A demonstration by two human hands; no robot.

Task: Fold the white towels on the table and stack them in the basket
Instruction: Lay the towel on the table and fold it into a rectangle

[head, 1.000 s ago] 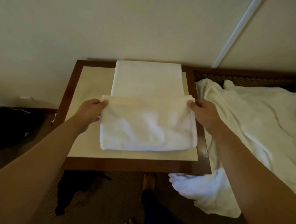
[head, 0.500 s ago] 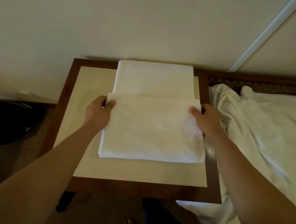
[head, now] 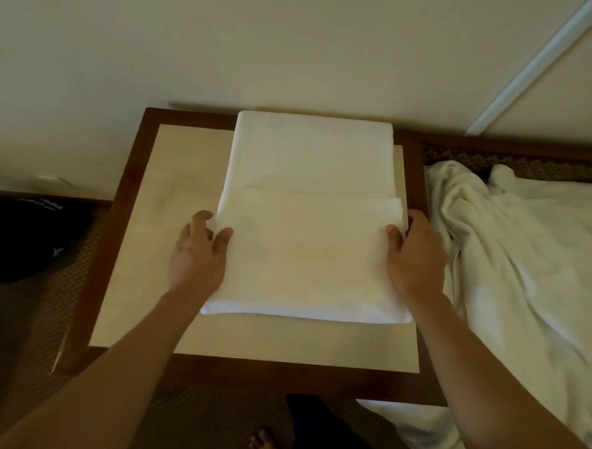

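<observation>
Both arms reach forward. Left hand (head: 199,250) and right hand (head: 413,256) each pinch side edge of folded towel (head: 306,255): grip closed on cloth. Towel flat on table (head: 142,250), long axis left-right.

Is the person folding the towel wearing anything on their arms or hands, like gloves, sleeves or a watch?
No. Both forearms are bare up to the edge of the picture, with no sleeves showing. The left hand and right hand have no gloves, and no watch, bracelet or ring can be seen on them. The light is dim, so small details may be missed.
</observation>
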